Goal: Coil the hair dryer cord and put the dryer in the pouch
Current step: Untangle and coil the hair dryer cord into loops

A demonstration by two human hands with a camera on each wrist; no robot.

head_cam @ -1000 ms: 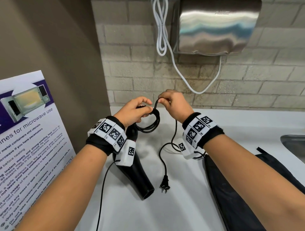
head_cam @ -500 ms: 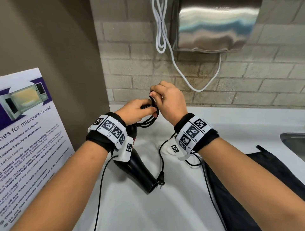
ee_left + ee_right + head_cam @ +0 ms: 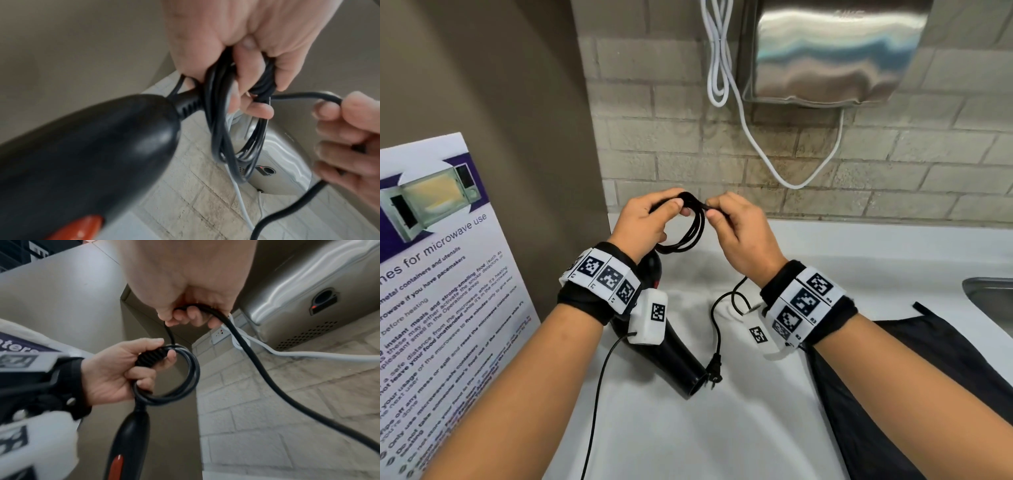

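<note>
My left hand [image 3: 650, 219] grips several black loops of the dryer cord [image 3: 688, 233] just above the dryer's handle end. The black hair dryer [image 3: 671, 356] hangs below that hand, nozzle toward me and low over the white counter [image 3: 722, 428]. My right hand [image 3: 736, 226] pinches the free run of cord right beside the coil. From there the cord drops to the plug [image 3: 714, 371], which lies by the nozzle. In the left wrist view the loops [image 3: 232, 129] pass between my left fingers. The black pouch [image 3: 914, 394] lies flat at the right.
A steel hand dryer [image 3: 825, 51] hangs on the brick wall ahead, with a white cable [image 3: 722, 68] looped beside it. A microwave poster [image 3: 431, 274] leans at the left. A sink edge [image 3: 989, 291] shows at far right.
Both hands rose a little and the right hand laid another turn onto the coil, then drew apart to the right. The plug slid closer to the dryer's nozzle.
</note>
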